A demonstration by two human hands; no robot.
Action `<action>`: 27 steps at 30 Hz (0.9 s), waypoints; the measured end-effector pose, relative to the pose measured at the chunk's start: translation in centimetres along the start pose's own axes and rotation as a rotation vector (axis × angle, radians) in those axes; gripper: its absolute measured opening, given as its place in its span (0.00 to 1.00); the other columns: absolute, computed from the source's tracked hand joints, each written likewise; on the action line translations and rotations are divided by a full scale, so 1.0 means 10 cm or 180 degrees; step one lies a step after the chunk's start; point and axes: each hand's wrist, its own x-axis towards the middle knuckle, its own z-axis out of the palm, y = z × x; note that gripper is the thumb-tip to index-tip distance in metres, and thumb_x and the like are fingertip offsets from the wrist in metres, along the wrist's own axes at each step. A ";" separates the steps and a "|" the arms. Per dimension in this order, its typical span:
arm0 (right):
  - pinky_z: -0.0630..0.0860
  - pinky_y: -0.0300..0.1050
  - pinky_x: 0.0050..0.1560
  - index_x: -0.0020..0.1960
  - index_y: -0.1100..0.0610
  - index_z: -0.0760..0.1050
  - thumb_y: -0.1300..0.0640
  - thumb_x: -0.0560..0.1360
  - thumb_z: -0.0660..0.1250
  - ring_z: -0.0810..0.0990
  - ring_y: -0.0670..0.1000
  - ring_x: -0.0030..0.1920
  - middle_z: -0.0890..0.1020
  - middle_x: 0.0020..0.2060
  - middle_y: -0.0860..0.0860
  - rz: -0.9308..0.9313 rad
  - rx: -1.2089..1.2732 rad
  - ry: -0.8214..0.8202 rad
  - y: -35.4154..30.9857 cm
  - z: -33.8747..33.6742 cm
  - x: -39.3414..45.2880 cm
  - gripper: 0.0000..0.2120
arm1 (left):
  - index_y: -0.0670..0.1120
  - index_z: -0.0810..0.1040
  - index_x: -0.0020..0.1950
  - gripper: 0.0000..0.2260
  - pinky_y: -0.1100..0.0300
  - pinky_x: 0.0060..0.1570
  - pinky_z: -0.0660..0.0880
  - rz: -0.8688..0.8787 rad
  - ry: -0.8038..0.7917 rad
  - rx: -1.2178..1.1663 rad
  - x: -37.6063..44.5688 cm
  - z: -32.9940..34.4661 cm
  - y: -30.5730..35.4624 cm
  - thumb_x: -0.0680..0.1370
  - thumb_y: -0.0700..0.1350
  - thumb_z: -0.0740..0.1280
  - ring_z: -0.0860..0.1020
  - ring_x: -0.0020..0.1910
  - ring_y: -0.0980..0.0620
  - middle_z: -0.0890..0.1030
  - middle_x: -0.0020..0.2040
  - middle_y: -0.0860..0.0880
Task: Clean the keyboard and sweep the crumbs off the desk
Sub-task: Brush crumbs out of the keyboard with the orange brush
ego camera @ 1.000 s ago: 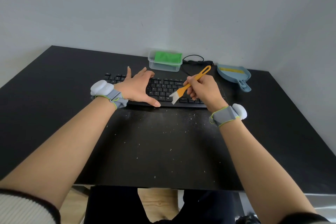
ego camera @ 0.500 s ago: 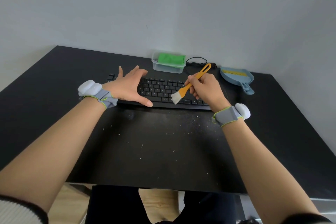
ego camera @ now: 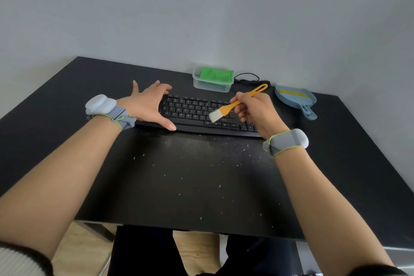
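The left hand (ego camera: pixel 149 105) rests spread on the keyboard's (ego camera: pixel 197 114) left end. The right hand (ego camera: pixel 255 111) pinches the brush (ego camera: pixel 235 104), bristles on the keys. Crumbs (ego camera: pixel 215 163) dot the desk (ego camera: pixel 67 101).

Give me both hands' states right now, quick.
Left hand: open, fingers straight, resting on the left end of the keyboard.
Right hand: holding the orange brush, bristles on the keys.
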 end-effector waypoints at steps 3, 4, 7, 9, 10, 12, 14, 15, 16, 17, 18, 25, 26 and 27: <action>0.71 0.38 0.26 0.45 0.64 0.81 0.57 0.82 0.60 0.73 0.47 0.25 0.78 0.27 0.52 -0.0262 -0.0583 0.0194 0.00 -0.06 0.00 0.15 | 0.47 0.51 0.78 0.56 0.32 0.69 0.29 0.0001 0.0007 -0.0019 0.00 0.01 0.00 0.61 0.69 0.76 0.43 0.80 0.51 0.62 0.78 0.49; 0.72 0.38 0.26 0.44 0.63 0.82 0.57 0.82 0.61 0.73 0.47 0.26 0.78 0.27 0.52 -0.0321 -0.0815 0.0252 0.02 -0.05 0.00 0.15 | 0.47 0.51 0.78 0.56 0.32 0.69 0.29 0.0001 0.0006 -0.0015 0.00 0.01 0.01 0.61 0.69 0.76 0.43 0.80 0.50 0.62 0.78 0.49; 0.73 0.39 0.26 0.42 0.61 0.81 0.56 0.82 0.61 0.74 0.48 0.25 0.79 0.27 0.51 -0.0299 -0.1052 0.0285 0.09 0.04 0.00 0.15 | 0.46 0.52 0.78 0.55 0.32 0.70 0.29 0.0020 0.0033 0.0001 0.02 0.02 0.02 0.62 0.68 0.76 0.44 0.80 0.50 0.62 0.78 0.48; 0.73 0.39 0.25 0.42 0.62 0.80 0.57 0.83 0.60 0.73 0.49 0.24 0.78 0.27 0.53 -0.0043 -0.0667 0.0040 0.14 0.12 0.00 0.15 | 0.46 0.52 0.78 0.55 0.33 0.70 0.29 0.0022 0.0040 -0.0007 0.01 0.02 0.03 0.63 0.68 0.76 0.44 0.80 0.50 0.62 0.78 0.48; 0.72 0.39 0.24 0.43 0.63 0.80 0.58 0.83 0.60 0.73 0.48 0.24 0.78 0.27 0.53 0.0063 -0.0395 -0.0074 0.16 0.14 -0.01 0.15 | 0.46 0.53 0.78 0.54 0.33 0.70 0.29 0.0024 0.0031 0.0003 0.02 0.01 0.04 0.63 0.68 0.76 0.44 0.80 0.50 0.62 0.78 0.48; 0.71 0.38 0.24 0.43 0.63 0.79 0.59 0.84 0.59 0.72 0.47 0.23 0.77 0.26 0.53 0.0050 -0.0073 -0.0077 0.12 0.13 -0.02 0.15 | 0.46 0.53 0.78 0.54 0.33 0.70 0.30 0.0029 0.0054 0.0015 0.02 0.02 0.03 0.63 0.68 0.76 0.44 0.80 0.50 0.62 0.78 0.48; 0.70 0.38 0.25 0.44 0.64 0.80 0.58 0.83 0.60 0.72 0.47 0.25 0.78 0.27 0.53 -0.0137 -0.0119 0.0092 0.05 0.07 -0.02 0.15 | 0.46 0.54 0.78 0.53 0.33 0.70 0.30 0.0022 0.0066 0.0010 0.01 0.03 0.04 0.63 0.68 0.75 0.44 0.80 0.49 0.61 0.78 0.48; 0.71 0.39 0.26 0.44 0.63 0.80 0.57 0.83 0.60 0.73 0.47 0.25 0.78 0.28 0.53 -0.0265 -0.0302 0.0199 0.02 0.04 -0.01 0.15 | 0.46 0.54 0.77 0.53 0.33 0.70 0.30 0.0029 0.0064 0.0011 0.02 0.04 0.05 0.63 0.68 0.75 0.44 0.80 0.49 0.60 0.78 0.48; 0.72 0.40 0.28 0.44 0.61 0.81 0.56 0.82 0.61 0.74 0.46 0.26 0.79 0.27 0.52 -0.0406 -0.0595 0.0305 0.01 0.02 0.01 0.15 | 0.46 0.54 0.77 0.53 0.33 0.71 0.30 0.0037 0.0064 0.0013 0.02 0.04 0.05 0.63 0.69 0.75 0.44 0.80 0.49 0.60 0.78 0.47; 0.73 0.41 0.30 0.42 0.58 0.81 0.55 0.81 0.61 0.75 0.46 0.26 0.79 0.27 0.50 -0.0533 -0.0941 0.0387 0.02 0.02 0.02 0.14 | 0.46 0.54 0.77 0.53 0.33 0.71 0.31 0.0041 0.0063 0.0016 0.03 0.05 0.06 0.63 0.69 0.75 0.44 0.80 0.49 0.59 0.79 0.47; 0.75 0.42 0.32 0.41 0.56 0.81 0.54 0.80 0.62 0.75 0.44 0.27 0.80 0.27 0.48 -0.0622 -0.1247 0.0431 0.02 0.04 0.02 0.14 | 0.46 0.54 0.77 0.53 0.33 0.71 0.31 0.0042 0.0063 0.0024 0.04 0.04 0.08 0.63 0.69 0.75 0.44 0.80 0.49 0.59 0.79 0.47; 0.72 0.39 0.25 0.44 0.63 0.80 0.58 0.83 0.60 0.74 0.47 0.24 0.79 0.27 0.53 0.0034 -0.0066 -0.0152 0.02 0.23 0.02 0.15 | 0.45 0.55 0.77 0.53 0.34 0.71 0.30 0.0019 0.0050 0.0062 0.04 0.03 0.09 0.63 0.69 0.75 0.45 0.80 0.49 0.60 0.78 0.47; 0.72 0.38 0.25 0.44 0.63 0.80 0.58 0.83 0.59 0.74 0.47 0.24 0.79 0.27 0.53 0.0028 -0.0028 -0.0128 0.01 0.20 0.04 0.15 | 0.45 0.55 0.77 0.53 0.34 0.71 0.31 0.0019 0.0052 0.0062 0.05 0.03 0.08 0.62 0.69 0.75 0.45 0.80 0.49 0.60 0.78 0.47; 0.72 0.38 0.25 0.44 0.63 0.80 0.58 0.83 0.60 0.73 0.47 0.25 0.79 0.27 0.53 -0.0041 -0.0104 -0.0034 0.01 0.16 0.05 0.15 | 0.45 0.55 0.77 0.53 0.34 0.71 0.31 0.0022 0.0053 0.0060 0.04 0.03 0.09 0.62 0.69 0.75 0.45 0.80 0.49 0.59 0.78 0.47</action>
